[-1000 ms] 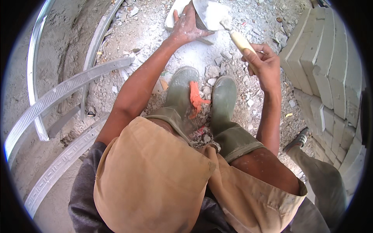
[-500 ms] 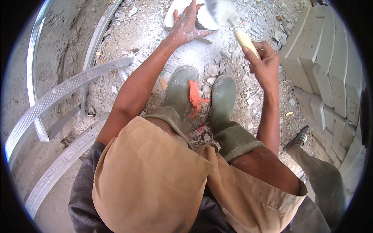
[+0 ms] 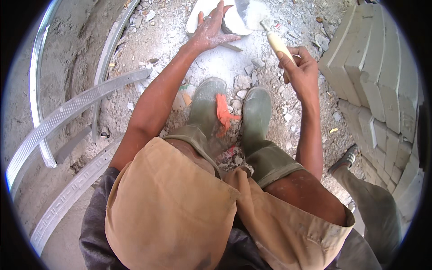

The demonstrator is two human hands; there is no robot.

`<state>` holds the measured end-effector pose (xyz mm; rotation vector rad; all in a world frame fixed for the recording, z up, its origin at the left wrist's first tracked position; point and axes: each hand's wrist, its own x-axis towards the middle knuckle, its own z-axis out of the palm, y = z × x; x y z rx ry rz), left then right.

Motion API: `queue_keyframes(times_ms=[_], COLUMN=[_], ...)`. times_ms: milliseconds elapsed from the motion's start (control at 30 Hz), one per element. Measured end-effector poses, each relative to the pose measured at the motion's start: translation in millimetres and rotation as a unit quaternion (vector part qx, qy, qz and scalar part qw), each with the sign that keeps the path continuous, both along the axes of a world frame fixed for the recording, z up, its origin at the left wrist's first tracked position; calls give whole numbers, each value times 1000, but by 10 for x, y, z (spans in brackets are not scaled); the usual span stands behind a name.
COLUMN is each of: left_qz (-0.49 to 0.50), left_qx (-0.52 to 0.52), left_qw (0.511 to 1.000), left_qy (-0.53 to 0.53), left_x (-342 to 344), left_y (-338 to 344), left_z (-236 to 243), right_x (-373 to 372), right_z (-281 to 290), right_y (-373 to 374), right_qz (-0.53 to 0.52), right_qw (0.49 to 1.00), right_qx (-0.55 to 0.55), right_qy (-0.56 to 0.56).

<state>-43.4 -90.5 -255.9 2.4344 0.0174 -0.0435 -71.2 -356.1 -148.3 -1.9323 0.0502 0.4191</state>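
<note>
My left hand lies with fingers spread on a white, dust-covered block at the top of the view. Part of the block runs out of the picture, and the hand hides some of it. In my right hand is a trowel, its pale handle gripped near the end. White powder coats the trowel's blade, which is beside the block's right side; whether they touch I cannot tell.
Rubble and white dust cover the ground around my green boots. An orange scrap lies between them. Curved-looking metal channels cross the left side. Stacked grey blocks stand at right, near another person's shoe.
The trowel blade, blurred by motion before, now appears sharper beside the block. My right hand keeps its hold on the handle, and my left hand stays on the block.
</note>
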Motion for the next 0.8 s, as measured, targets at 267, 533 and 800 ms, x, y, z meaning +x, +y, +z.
queue_keyframes(times_ms=[267, 533, 800], left_qz=[-49, -37, -43], left_qx=[3, 44, -8], left_qw=[999, 998, 999], left_qy=[-15, -30, -12], left_x=[-5, 22, 21], left_y=[114, 56, 93], left_z=[-223, -228, -178], right_x=[13, 52, 96], right_z=[1, -143, -148], right_y=[-5, 50, 123], right_qz=[29, 19, 23], right_qw=[1000, 999, 999], right_qx=[-9, 40, 41], right_qy=[3, 14, 17])
